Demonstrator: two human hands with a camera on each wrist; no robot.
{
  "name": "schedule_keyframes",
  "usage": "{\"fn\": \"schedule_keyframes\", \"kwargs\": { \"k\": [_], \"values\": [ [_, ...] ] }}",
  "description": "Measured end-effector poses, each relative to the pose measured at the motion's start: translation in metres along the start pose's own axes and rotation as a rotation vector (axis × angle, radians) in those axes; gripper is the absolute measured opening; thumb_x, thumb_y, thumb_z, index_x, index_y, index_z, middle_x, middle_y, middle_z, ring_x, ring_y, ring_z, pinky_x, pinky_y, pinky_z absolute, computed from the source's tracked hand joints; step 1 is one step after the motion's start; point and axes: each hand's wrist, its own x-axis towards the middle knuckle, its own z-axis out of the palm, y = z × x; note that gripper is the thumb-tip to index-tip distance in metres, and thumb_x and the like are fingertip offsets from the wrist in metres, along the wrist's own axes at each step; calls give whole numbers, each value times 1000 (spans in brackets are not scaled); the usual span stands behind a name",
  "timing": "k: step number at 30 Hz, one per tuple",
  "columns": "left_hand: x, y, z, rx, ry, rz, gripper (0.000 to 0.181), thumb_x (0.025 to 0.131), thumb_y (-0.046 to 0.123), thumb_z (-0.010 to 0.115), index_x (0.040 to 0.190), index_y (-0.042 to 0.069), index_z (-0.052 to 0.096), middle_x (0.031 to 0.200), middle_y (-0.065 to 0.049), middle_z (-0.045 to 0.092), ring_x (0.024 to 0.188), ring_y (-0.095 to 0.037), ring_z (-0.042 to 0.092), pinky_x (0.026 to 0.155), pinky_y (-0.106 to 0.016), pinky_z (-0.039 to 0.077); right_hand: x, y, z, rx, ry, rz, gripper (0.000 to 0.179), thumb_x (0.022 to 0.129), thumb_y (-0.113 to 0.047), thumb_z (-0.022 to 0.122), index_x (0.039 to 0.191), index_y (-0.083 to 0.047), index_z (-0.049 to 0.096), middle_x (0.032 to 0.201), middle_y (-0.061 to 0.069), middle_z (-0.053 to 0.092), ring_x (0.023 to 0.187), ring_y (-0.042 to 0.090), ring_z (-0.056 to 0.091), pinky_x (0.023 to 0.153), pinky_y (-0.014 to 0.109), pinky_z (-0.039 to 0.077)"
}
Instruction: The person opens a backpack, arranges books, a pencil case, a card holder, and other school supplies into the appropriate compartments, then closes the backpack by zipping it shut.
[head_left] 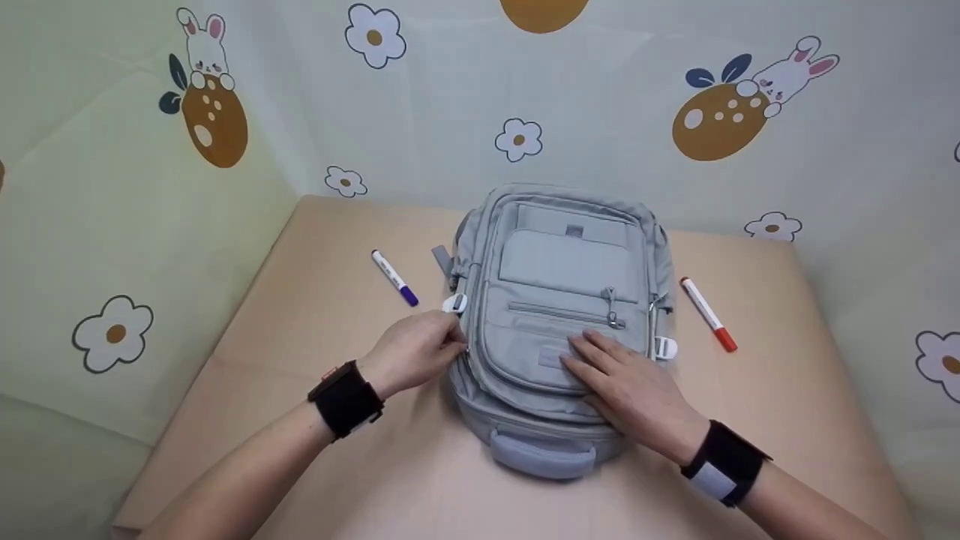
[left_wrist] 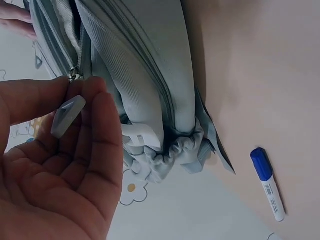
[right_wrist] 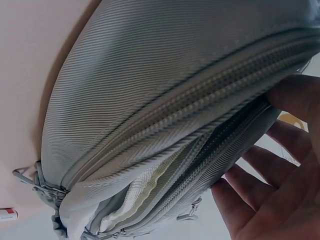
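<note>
A grey backpack (head_left: 566,259) lies on its back on the table, its top handle (head_left: 541,456) toward me. At its left edge my left hand (head_left: 416,351) pinches a zipper pull (left_wrist: 68,117) between thumb and fingers; the metal slider (left_wrist: 74,73) shows just beyond the fingertips. My right hand (head_left: 637,394) rests on the lower right of the front panel, fingers extended over it. In the right wrist view, the thumb sits at the edge of a parted zipper opening (right_wrist: 165,175), with pale lining showing inside.
A purple-blue capped marker (head_left: 394,278) lies left of the backpack, and a red-capped marker (head_left: 709,315) lies to its right. White side buckles (head_left: 455,303) stick out from the bag. Behind the table (head_left: 780,420) hangs a patterned cloth (head_left: 600,90).
</note>
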Motion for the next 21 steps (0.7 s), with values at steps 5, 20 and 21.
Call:
{"fn": "schedule_keyframes", "kwargs": {
  "k": [5, 20, 21],
  "values": [
    [-6, 8, 0, -2, -85, 25, 7, 89, 14, 76, 85, 14, 70, 78, 7, 63, 66, -11, 56, 59, -33, 49, 1, 0, 0, 0, -11, 6, 57, 91, -19, 77, 144, -14, 59, 153, 12, 50, 142, 34, 44, 104, 53, 46],
    [-13, 13, 5, 24, -97, 66, 8, 91, 18, 76, 87, 15, 70, 77, 6, 66, 65, -12, 58, 59, -34, 49, -7, 6, -2, 59, -2, 21, 62, 89, -24, 80, 146, -12, 58, 155, 13, 47, 144, 34, 41, 110, 53, 40],
    [-13, 13, 5, 20, -94, 66, 8, 91, 18, 76, 87, 15, 70, 77, 6, 66, 65, -12, 58, 59, -34, 49, -9, 7, -3, 65, 2, 27, 62, 89, -26, 80, 146, -12, 58, 155, 13, 47, 144, 34, 41, 110, 53, 40]
  ]
}}
